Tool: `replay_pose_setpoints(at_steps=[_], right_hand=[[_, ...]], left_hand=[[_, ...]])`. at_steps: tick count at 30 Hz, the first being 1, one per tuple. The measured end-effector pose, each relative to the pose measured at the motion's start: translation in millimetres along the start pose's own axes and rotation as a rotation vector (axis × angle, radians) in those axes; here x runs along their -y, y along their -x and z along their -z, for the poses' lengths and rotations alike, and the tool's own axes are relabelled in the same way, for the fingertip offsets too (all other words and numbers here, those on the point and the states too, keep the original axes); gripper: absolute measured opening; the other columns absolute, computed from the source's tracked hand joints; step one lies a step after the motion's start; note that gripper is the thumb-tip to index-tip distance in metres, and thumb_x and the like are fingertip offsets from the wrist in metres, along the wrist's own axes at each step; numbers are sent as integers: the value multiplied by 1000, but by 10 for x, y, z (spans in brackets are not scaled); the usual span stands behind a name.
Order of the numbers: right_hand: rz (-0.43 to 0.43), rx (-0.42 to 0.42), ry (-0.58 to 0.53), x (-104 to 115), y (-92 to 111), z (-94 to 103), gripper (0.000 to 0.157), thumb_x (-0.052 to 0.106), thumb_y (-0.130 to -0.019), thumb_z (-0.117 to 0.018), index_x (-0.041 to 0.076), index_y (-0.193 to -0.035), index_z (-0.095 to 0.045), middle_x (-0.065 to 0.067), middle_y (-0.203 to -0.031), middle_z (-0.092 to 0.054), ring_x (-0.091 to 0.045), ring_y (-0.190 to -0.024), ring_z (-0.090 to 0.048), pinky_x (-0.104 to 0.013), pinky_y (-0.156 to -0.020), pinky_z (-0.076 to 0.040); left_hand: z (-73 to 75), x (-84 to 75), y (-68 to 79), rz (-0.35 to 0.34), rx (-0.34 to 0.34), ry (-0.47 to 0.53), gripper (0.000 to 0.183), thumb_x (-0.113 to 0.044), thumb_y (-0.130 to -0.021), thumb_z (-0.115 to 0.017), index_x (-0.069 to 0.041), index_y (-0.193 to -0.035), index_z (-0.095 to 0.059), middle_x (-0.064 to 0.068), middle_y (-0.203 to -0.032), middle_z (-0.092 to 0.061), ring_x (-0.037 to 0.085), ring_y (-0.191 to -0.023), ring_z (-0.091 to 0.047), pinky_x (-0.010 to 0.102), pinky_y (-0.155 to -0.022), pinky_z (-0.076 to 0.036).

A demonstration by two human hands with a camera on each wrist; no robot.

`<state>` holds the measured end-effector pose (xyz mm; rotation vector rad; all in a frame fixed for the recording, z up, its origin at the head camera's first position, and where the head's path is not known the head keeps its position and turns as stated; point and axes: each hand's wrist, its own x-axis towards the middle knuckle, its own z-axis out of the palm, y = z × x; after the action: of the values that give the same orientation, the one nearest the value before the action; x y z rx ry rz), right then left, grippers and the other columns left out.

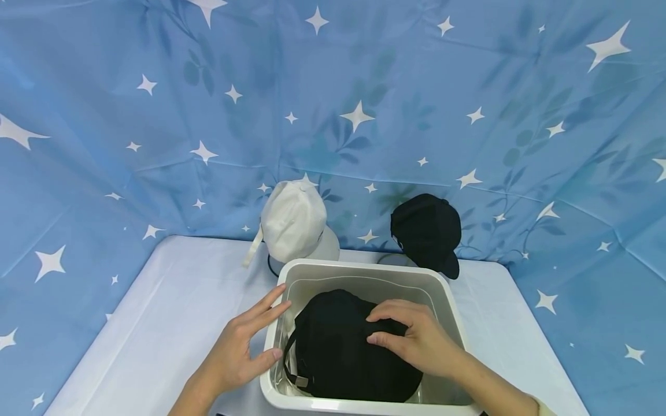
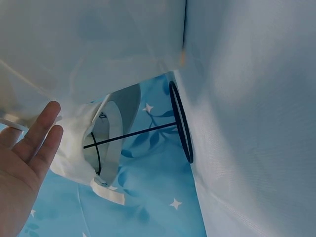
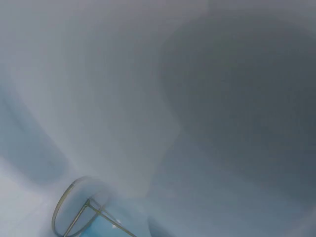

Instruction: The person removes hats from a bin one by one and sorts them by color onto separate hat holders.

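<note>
A black cap [image 1: 346, 352] lies in a light-coloured plastic bin [image 1: 364, 267], its strap with a small buckle toward the left wall. Over the cap's right part is my right hand [image 1: 416, 335], fingers bent and thumb apart from them; whether the fingertips touch the fabric is hard to tell. My left hand [image 1: 241, 344] is at the bin's left rim with fingers spread, holding nothing. In the left wrist view this left hand [image 2: 24, 168] shows near the bin's side wall [image 2: 89, 44]. The right wrist view does not show the right hand.
Behind the bin, a white cap [image 1: 293, 222] hangs on a black wire stand [image 2: 181, 123]. Another black cap [image 1: 428, 231] is at the back right. A metal wire stand [image 3: 88, 203] appears in the right wrist view. A blue starry cloth [image 1: 333, 144] backs the white table [image 1: 198, 277].
</note>
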<state>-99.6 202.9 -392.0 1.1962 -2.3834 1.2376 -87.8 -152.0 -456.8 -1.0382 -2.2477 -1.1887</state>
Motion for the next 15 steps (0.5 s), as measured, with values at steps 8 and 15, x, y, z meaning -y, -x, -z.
replay_pose_setpoints(at_steps=[8, 15], right_hand=[[-55, -19, -74, 15, -18, 96, 38, -2, -82, -85, 18, -114, -75, 2, -108, -75, -15, -98, -70, -29, -89, -58], [-96, -42, -59, 62, -46, 216, 40, -4, -81, -85, 18, -113, -75, 1, -109, -74, -13, -99, -68, -22, -91, -55]], left_hand=[[4, 5, -5, 3, 3, -10, 74, -13, -80, -74, -10, -152, -56, 19, -161, -44, 29, -143, -51, 27, -114, -42], [7, 9, 8, 12, 7, -10, 72, -16, -83, -73, -11, -152, -56, 19, -161, -44, 29, -143, -51, 31, -112, -46]])
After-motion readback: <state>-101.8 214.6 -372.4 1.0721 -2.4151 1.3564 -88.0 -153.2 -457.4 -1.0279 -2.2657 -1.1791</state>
